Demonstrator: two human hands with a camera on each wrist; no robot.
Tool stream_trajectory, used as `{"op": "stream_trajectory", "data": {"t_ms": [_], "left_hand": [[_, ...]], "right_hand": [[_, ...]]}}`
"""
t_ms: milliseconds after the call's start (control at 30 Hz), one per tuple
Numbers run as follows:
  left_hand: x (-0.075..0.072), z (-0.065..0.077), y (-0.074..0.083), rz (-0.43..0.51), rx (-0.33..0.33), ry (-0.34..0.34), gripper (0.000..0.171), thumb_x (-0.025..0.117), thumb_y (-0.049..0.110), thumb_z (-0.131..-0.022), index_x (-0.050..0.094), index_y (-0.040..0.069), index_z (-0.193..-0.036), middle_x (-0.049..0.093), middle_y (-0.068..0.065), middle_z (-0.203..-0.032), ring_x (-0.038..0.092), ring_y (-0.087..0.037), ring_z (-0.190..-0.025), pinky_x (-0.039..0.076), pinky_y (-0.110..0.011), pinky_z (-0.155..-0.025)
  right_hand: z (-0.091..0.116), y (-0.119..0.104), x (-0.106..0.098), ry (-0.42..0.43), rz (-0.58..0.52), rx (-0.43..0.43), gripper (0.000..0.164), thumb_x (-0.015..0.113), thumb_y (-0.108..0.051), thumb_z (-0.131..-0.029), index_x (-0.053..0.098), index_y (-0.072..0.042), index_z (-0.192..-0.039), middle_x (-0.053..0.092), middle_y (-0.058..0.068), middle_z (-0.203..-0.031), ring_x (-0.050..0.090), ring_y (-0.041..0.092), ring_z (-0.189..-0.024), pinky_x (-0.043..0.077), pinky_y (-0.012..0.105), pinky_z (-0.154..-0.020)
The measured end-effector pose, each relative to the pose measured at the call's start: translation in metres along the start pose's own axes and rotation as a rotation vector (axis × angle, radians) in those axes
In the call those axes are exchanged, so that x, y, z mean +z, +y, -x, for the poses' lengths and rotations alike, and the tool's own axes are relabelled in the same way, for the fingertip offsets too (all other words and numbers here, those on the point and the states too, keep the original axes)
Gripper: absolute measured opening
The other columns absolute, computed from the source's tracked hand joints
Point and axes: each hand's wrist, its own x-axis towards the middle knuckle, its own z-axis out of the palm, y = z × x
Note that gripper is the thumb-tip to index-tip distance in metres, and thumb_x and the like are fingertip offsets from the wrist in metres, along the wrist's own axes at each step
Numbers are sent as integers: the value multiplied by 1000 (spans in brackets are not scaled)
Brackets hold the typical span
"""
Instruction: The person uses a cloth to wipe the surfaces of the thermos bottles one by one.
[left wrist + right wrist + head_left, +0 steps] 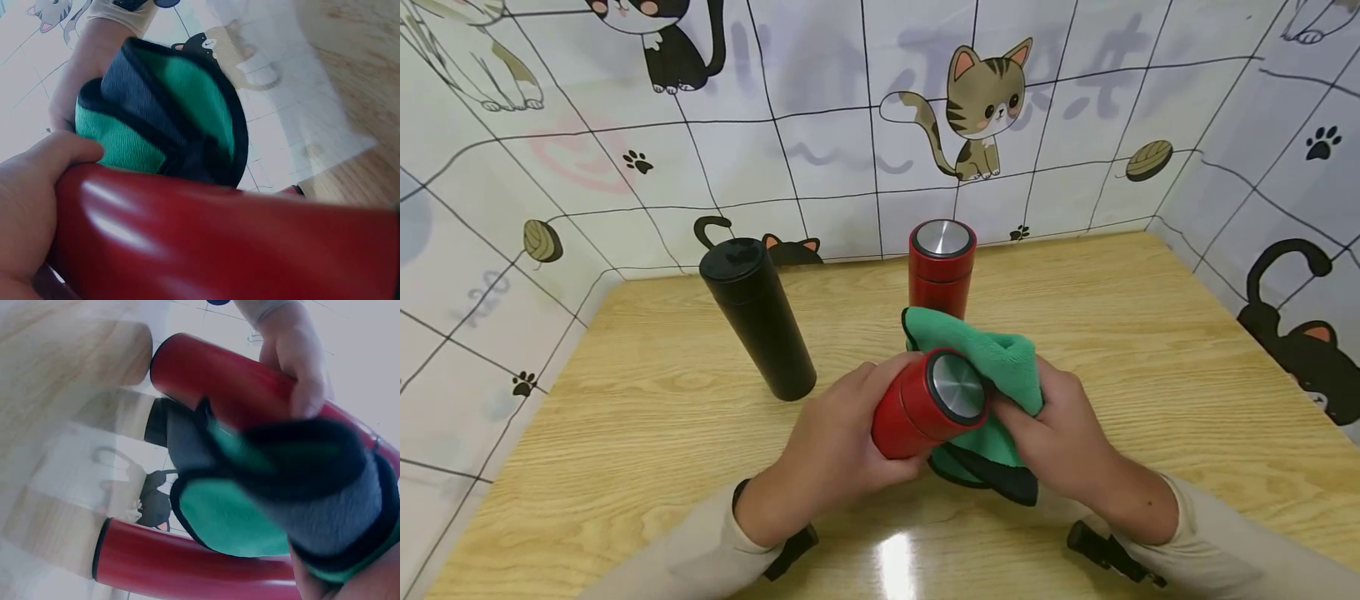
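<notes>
My left hand (842, 429) grips a red thermos flask (917, 408), whose silver-topped lid tilts up toward the head camera. Bunched in my right hand (1063, 433) is a green cloth (1000, 358) with a dark grey back and black edging; it lies against the right side of the held flask. In the left wrist view the flask's glossy body (219, 237) fills the lower part, with the folded cloth (144, 119) just behind it. The right wrist view shows the cloth (231, 512) hanging beside the flask (231, 375). Some right fingers are hidden by the cloth.
A second red thermos (942, 267) stands upright behind the hands, partly covered by the cloth. To the left stands a black thermos (760, 321). Everything is on a wood-grain table (647, 400), bordered by a cat-patterned wall covering (820, 167) at back and sides.
</notes>
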Motion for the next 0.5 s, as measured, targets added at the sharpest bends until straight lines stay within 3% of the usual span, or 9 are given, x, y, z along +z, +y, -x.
{"op": "stream_trajectory", "data": {"t_ms": [133, 200, 267, 367, 500], "left_hand": [[2, 2, 2, -103, -7, -23, 85, 88, 37, -66, 48, 29, -140, 61, 6, -96, 56, -6, -84, 53, -22, -66], [1, 2, 2, -125, -12, -35, 87, 88, 37, -65, 48, 29, -141, 60, 5, -96, 55, -6, -84, 52, -22, -65], [1, 2, 2, -146, -14, -44, 88, 89, 37, -64, 47, 28, -141, 60, 5, -96, 55, -7, -84, 52, -22, -65], [-1, 2, 1, -181, -17, -59, 90, 90, 38, -63, 46, 28, -141, 60, 4, -96, 55, -7, -83, 52, -23, -65], [-1, 1, -1, -226, -21, -75, 92, 89, 42, -62, 46, 27, -142, 61, 4, -97, 56, -7, -82, 52, -23, -64]], "right_hand": [[0, -3, 0, 80, -8, -53, 44, 59, 14, -89, 64, -4, -129, 71, -9, -110, 65, 4, -80, 54, 16, -73], [-1, -4, 1, 62, -37, -108, 46, 58, 16, -90, 63, -2, -132, 72, -3, -115, 68, 9, -88, 56, 18, -80], [-3, -4, 2, 38, -55, -180, 48, 56, 17, -90, 59, 1, -135, 69, 5, -127, 69, 14, -108, 54, 21, -94], [-5, -3, 4, 13, -71, -279, 49, 55, 17, -90, 54, 7, -138, 60, 17, -140, 55, 25, -134, 45, 28, -109], [-6, -2, 6, 34, -35, -364, 39, 56, 11, -93, 59, 9, -132, 61, 17, -138, 56, 24, -134, 45, 27, -110]]}}
